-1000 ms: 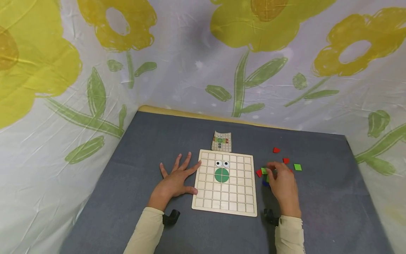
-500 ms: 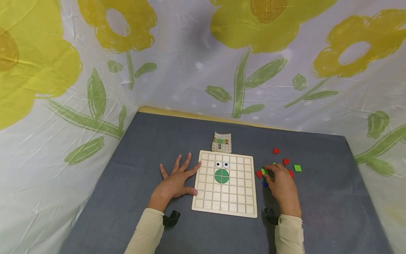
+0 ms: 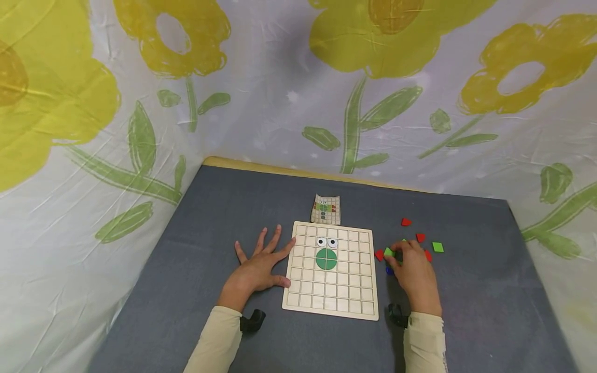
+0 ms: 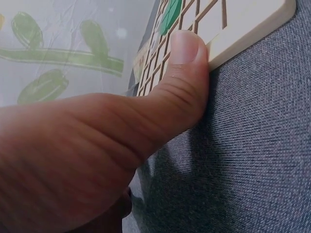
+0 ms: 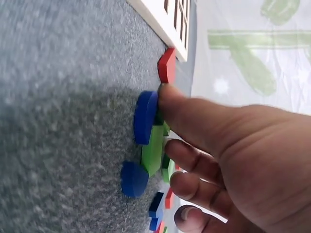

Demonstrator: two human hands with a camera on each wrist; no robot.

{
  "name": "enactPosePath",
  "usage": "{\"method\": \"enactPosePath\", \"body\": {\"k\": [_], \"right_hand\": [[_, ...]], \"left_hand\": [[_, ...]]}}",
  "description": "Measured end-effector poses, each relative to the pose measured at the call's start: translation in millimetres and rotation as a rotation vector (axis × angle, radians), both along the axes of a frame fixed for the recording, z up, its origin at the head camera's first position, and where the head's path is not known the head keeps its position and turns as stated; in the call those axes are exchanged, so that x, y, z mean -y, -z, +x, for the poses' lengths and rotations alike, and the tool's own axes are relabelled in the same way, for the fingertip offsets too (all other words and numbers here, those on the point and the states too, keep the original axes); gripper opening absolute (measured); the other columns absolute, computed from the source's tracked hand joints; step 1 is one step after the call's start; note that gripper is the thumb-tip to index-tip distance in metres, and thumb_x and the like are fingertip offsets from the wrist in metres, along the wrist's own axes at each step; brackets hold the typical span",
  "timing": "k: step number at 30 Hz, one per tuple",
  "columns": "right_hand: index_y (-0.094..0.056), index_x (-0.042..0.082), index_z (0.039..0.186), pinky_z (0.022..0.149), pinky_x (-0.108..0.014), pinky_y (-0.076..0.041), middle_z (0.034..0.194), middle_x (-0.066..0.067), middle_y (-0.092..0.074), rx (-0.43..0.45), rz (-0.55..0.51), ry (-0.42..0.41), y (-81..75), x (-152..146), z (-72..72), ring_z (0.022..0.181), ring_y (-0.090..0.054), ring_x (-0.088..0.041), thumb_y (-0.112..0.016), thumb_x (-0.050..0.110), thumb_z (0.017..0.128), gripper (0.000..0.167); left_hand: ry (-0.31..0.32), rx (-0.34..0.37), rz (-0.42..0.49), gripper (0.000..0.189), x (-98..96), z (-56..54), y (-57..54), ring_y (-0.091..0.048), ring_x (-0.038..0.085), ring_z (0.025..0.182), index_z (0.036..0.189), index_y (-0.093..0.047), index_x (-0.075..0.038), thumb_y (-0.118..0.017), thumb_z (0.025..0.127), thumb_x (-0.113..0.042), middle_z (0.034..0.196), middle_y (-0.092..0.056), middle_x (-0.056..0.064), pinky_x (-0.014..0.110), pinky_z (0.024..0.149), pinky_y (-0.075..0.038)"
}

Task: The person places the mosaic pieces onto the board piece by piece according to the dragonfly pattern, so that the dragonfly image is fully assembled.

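Observation:
In the head view, a pale wooden grid board [image 3: 329, 290] lies on the dark cloth, with two eye tiles [image 3: 327, 242] and a green disc of quarter tiles [image 3: 326, 259] on it. My left hand [image 3: 254, 269] is spread flat; its thumb and index fingertip rest on the board's left edge. To the right of the board, my right hand [image 3: 415, 272] pinches a light green square tile [image 3: 388, 252] between thumb and index finger. The right wrist view has the thumb in front, hiding most of that tile. Blue pieces [image 5: 146, 117] and a green tile [image 5: 153, 150] lie under that hand.
A small pattern card [image 3: 327, 209] touches the board's far edge. Red pieces [image 3: 406, 221] and another light green square [image 3: 437, 247] are scattered beyond the right hand. One red piece [image 3: 379, 255] lies close to the board's right edge. A flower-printed curtain [image 3: 275, 103] surrounds the table.
My right thumb and index finger have closed on the light green square, which has turned slightly. The red piece beside it has shifted a little left. My left hand stays put.

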State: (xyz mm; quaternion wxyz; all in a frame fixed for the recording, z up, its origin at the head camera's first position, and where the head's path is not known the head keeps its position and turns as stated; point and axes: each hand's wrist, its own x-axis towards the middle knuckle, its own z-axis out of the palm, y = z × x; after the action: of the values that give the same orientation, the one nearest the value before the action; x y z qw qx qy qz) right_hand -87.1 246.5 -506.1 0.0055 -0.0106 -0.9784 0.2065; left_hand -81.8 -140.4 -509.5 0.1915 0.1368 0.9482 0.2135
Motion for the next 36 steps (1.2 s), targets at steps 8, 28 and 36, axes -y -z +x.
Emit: {"method": "enactPosePath", "body": {"k": [8, 28, 36], "right_hand": [[-0.071, -0.002, 0.112, 0.083, -0.058, -0.058, 0.108, -0.02, -0.069, 0.016, -0.012, 0.009, 1.3, -3.8, -3.5, 0.098, -0.068, -0.037, -0.082, 0.023, 0.094, 0.033], [-0.072, 0.0, 0.108, 0.074, -0.054, -0.059, 0.104, -0.016, -0.068, 0.053, -0.022, 0.005, 0.1, -5.0, -3.4, 0.089, -0.066, -0.03, -0.073, 0.02, 0.089, 0.028], [-0.073, -0.003, 0.119, 0.08, -0.055, -0.058, 0.107, -0.017, -0.071, 0.038, -0.047, -0.007, -4.4, -0.2, -4.2, 0.095, -0.067, -0.032, -0.072, 0.021, 0.093, 0.035]], "left_hand": [[-0.005, 0.005, -0.014, 0.108, -1.6, -0.7, -1.8, 0.012, 0.038, 0.163, 0.169, -0.025, -0.04, -0.085, 0.08, -0.05, 0.179, 0.003, 0.002, 0.088, 0.108, 0.014], [0.003, 0.019, -0.009, 0.107, -1.4, -0.2, -3.1, 0.013, 0.037, 0.163, 0.169, -0.024, -0.04, -0.084, 0.082, -0.051, 0.179, 0.004, 0.001, 0.088, 0.109, 0.015], [-0.001, 0.017, -0.017, 0.108, -0.6, -0.9, -1.7, 0.013, 0.037, 0.163, 0.169, -0.023, -0.041, -0.084, 0.081, -0.052, 0.179, 0.004, 0.001, 0.088, 0.109, 0.015]]}}
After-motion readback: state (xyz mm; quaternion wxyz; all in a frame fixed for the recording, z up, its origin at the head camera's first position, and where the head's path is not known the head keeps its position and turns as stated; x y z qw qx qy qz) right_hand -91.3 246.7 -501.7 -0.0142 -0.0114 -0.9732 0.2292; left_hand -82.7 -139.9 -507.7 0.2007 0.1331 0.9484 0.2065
